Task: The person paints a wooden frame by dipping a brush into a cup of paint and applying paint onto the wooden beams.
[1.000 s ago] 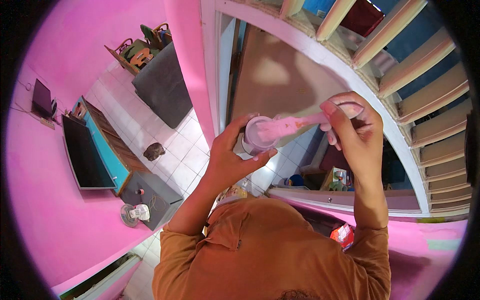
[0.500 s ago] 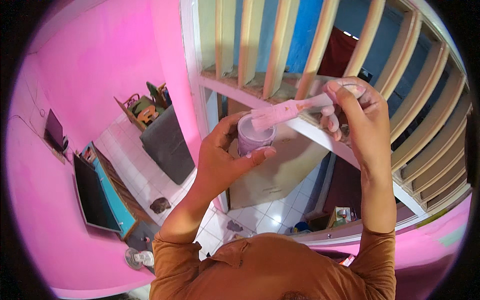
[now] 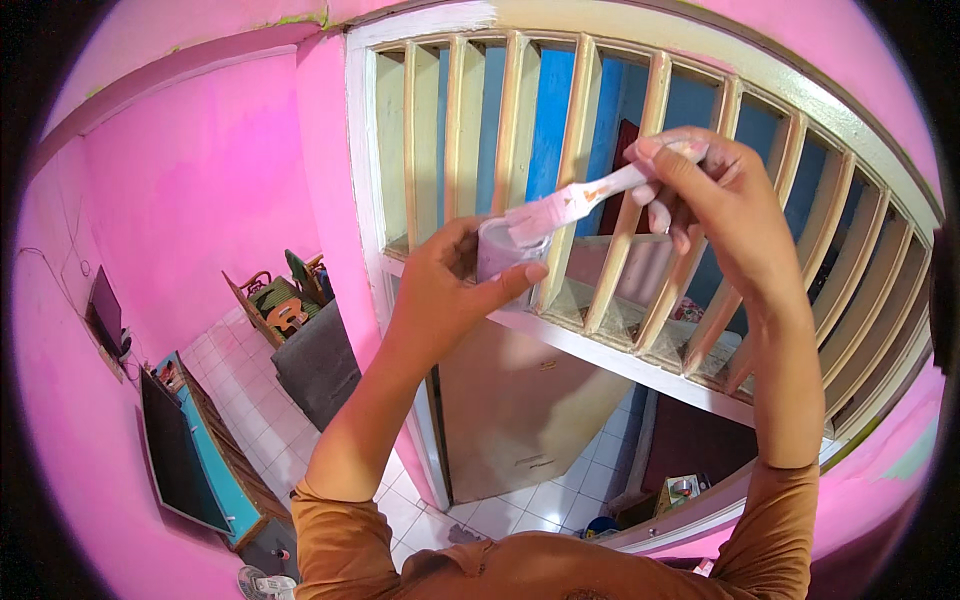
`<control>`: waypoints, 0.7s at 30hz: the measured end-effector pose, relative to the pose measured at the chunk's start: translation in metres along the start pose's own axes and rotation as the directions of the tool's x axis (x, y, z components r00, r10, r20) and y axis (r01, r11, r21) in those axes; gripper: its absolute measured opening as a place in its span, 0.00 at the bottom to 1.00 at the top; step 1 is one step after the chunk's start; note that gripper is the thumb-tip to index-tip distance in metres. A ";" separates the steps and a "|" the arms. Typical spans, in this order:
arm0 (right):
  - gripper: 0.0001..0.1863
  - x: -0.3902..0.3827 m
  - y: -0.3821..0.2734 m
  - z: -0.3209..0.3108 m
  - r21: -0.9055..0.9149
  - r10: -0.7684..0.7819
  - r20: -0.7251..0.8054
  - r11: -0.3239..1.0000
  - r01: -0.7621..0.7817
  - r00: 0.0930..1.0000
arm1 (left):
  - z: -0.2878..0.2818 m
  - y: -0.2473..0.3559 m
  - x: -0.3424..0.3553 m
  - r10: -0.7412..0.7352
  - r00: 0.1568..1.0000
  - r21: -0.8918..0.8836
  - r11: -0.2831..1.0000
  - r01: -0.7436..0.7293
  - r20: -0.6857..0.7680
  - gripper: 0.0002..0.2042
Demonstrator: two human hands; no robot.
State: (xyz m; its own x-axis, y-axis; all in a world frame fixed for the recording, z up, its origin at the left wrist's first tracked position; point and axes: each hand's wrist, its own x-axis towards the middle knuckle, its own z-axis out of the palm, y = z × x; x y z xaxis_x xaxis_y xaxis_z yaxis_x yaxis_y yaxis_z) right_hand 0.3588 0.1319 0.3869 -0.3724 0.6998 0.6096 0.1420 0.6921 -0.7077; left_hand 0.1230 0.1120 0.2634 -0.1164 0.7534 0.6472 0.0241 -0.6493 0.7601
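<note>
Shifted upward since the first frame: our view, so cup [image 3: 498, 264] and brush [image 3: 572, 206] now show against slats [image 3: 580, 110]. Our left hand [image 3: 445, 305] grasps the cup around its side; our right hand [image 3: 735, 215] pinches the brush near its end, bristles [image 3: 524, 224] at the cup's mouth, contact unclear. Below the slats we note a door [image 3: 525, 400]; farther left, a black screen [image 3: 178, 440].
</note>
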 end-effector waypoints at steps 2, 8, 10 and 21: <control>0.14 0.007 -0.008 -0.008 -0.030 -0.032 0.001 0.999 0.032 0.999 | 0.000 0.005 0.012 -0.016 1.000 0.084 0.996 0.017 -0.008 0.28; 0.16 0.024 -0.020 -0.022 -0.144 -0.158 -0.019 0.978 0.154 0.987 | 0.002 0.033 0.038 0.008 0.997 0.042 0.999 -0.011 0.074 0.26; 0.16 0.029 -0.022 -0.021 -0.144 -0.174 -0.027 0.975 0.169 0.984 | -0.001 0.035 0.043 0.012 0.997 0.056 0.998 -0.016 0.082 0.25; 0.17 0.040 -0.030 -0.017 -0.140 -0.234 -0.021 0.963 0.229 0.972 | -0.004 0.036 0.056 0.015 0.997 0.104 0.994 -0.022 0.071 0.26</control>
State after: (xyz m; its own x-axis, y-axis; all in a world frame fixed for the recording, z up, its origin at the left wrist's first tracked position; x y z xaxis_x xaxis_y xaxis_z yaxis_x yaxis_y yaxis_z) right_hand 0.3554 0.1425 0.4387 -0.3761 0.5215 0.7659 0.1802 0.8520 -0.4916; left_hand 0.1136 0.1303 0.3272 -0.0457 0.7490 0.6609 0.1293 -0.6516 0.7474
